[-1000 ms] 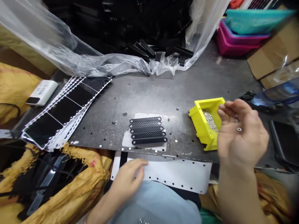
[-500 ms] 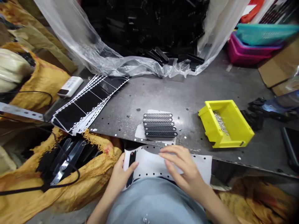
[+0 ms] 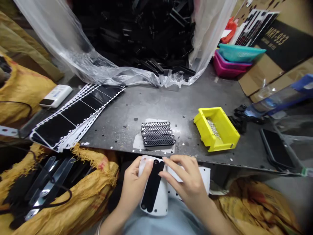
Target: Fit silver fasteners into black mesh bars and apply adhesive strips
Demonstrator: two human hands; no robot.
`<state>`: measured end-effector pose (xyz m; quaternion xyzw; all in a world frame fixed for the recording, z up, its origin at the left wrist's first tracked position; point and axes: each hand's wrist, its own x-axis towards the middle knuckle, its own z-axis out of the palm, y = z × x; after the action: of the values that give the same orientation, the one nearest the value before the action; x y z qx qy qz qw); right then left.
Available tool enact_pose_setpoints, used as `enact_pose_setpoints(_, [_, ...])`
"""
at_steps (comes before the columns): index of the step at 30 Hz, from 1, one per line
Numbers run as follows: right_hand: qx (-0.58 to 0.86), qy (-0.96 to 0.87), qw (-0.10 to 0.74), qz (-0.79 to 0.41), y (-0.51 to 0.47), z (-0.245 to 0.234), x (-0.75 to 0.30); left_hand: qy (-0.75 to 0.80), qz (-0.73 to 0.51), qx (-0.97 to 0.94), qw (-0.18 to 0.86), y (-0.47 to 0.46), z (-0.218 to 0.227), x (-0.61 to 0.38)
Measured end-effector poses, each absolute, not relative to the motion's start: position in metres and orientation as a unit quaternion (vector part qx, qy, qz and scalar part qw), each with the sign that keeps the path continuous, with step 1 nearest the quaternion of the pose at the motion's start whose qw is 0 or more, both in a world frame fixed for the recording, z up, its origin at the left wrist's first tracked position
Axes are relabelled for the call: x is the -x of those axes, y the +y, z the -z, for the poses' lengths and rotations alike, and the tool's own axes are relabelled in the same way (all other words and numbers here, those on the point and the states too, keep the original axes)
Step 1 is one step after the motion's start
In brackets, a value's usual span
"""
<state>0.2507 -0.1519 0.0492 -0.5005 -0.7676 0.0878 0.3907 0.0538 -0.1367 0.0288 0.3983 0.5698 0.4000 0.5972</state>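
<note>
My left hand (image 3: 133,186) grips the left edge of a white backing sheet (image 3: 158,200) that carries one black adhesive strip (image 3: 152,186). My right hand (image 3: 187,181) is on the same sheet, its fingertips pinching at the top end of the black strip. The sheet is curled over my lap just below the table's front edge. On the grey metal table (image 3: 171,104) ahead lie several black mesh-textured bars (image 3: 157,133) side by side on a white patch.
A yellow bin (image 3: 221,125) with small metal parts stands at the right. White sheets of black strips (image 3: 73,114) lie at left beside a white power bank (image 3: 55,95). A clear bag of black parts (image 3: 137,36) fills the back. Pink and teal baskets (image 3: 232,57), a phone (image 3: 277,148).
My right hand came from the yellow bin down to the sheet. Both hands lifted and curled the sheet, turning the black strip up into view.
</note>
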Motion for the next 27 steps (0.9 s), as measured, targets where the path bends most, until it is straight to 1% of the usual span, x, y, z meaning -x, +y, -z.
enact_pose_setpoints(3, [0.499,-0.761,0.411,-0.059,-0.145,-0.036,-0.23,0.581,-0.406,-0.394,0.585,-0.135,-0.025,-0.058])
enact_pose_setpoints(8, [0.48,-0.795,0.371,0.016,-0.145,-0.021,-0.223,0.606,-0.409,-0.372,0.572,-0.131,-0.009,-0.062])
enact_pose_setpoints(10, [0.454,-0.809,0.372,-0.01,-0.146,-0.024,-0.227,0.614,-0.407,-0.372,0.565,-0.128,-0.003,-0.062])
enact_pose_setpoints(11, [0.436,-0.813,0.381,-0.059,-0.146,-0.028,-0.23,0.621,-0.403,-0.376,0.557,-0.126,0.0,-0.06])
enact_pose_setpoints(13, [0.403,-0.785,0.409,-0.235,-0.144,-0.037,-0.238,0.637,-0.399,-0.398,0.526,-0.122,0.004,-0.05])
enact_pose_setpoints(15, [0.378,-0.676,0.453,-0.442,-0.138,-0.045,-0.249,0.646,-0.384,-0.445,0.486,-0.116,0.007,-0.033])
enact_pose_setpoints(16, [0.37,-0.61,0.473,-0.517,-0.133,-0.047,-0.254,0.644,-0.371,-0.474,0.471,-0.113,0.007,-0.024])
enact_pose_setpoints(17, [0.373,-0.556,0.488,-0.559,-0.126,-0.048,-0.258,0.637,-0.356,-0.503,0.464,-0.109,0.007,-0.015])
enact_pose_setpoints(18, [0.389,-0.532,0.494,-0.568,-0.118,-0.047,-0.261,0.625,-0.342,-0.528,0.461,-0.106,0.006,-0.008])
enact_pose_setpoints(19, [0.417,-0.54,0.486,-0.546,-0.11,-0.045,-0.262,0.614,-0.332,-0.548,0.462,-0.102,0.005,-0.003])
enact_pose_setpoints(20, [0.452,-0.578,0.464,-0.497,-0.101,-0.043,-0.261,0.606,-0.327,-0.559,0.461,-0.098,0.003,0.0])
enact_pose_setpoints(22, [0.499,-0.686,0.399,-0.348,-0.084,-0.037,-0.254,0.611,-0.326,-0.56,0.454,-0.091,0.001,-0.001])
enact_pose_setpoints(24, [0.486,-0.777,0.34,-0.21,-0.072,-0.032,-0.244,0.634,-0.33,-0.536,0.448,-0.086,0.0,-0.008])
enact_pose_setpoints(25, [0.466,-0.81,0.318,-0.163,-0.068,-0.03,-0.24,0.643,-0.334,-0.521,0.452,-0.084,0.001,-0.012])
enact_pose_setpoints(27, [0.426,-0.851,0.284,-0.115,-0.063,-0.027,-0.235,0.644,-0.344,-0.494,0.472,-0.08,0.002,-0.018])
